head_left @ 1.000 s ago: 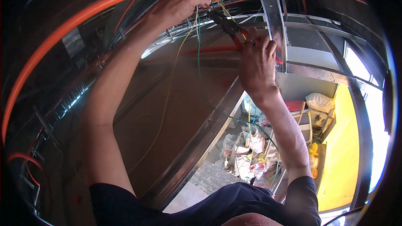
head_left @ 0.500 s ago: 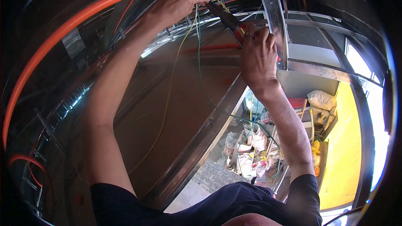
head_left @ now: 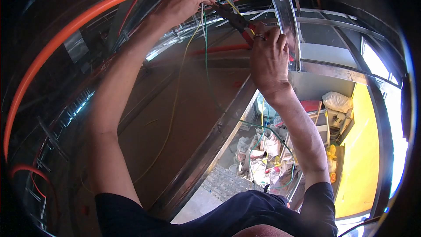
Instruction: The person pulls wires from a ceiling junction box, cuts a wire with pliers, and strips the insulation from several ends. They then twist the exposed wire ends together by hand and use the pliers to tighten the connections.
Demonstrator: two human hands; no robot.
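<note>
Up at the top of the head view, my left hand (head_left: 186,3) is closed, its fingertips pinching a bundle of thin electrical wires (head_left: 204,19) beside a metal box. My right hand (head_left: 269,59) is wrapped round the red handles of a pair of pliers (head_left: 234,18). The dark jaws point up and left and meet the wires right at my left fingertips; whether they bite on a wire cannot be made out. A yellow wire (head_left: 177,92) and a green wire (head_left: 207,57) hang down from there. An orange conduit (head_left: 83,22) runs into the box above my left hand.
A metal stud (head_left: 284,17) stands close to the right of my right hand. Below, a metal channel (head_left: 199,158) crosses diagonally. Bags and debris (head_left: 267,153) lie on the floor far below, near a yellow panel (head_left: 362,149). More metal framing surrounds the opening.
The pliers and both hands have shifted slightly left in view. The pliers have turned a little, and more of a red handle shows. Both hands keep their grips.
</note>
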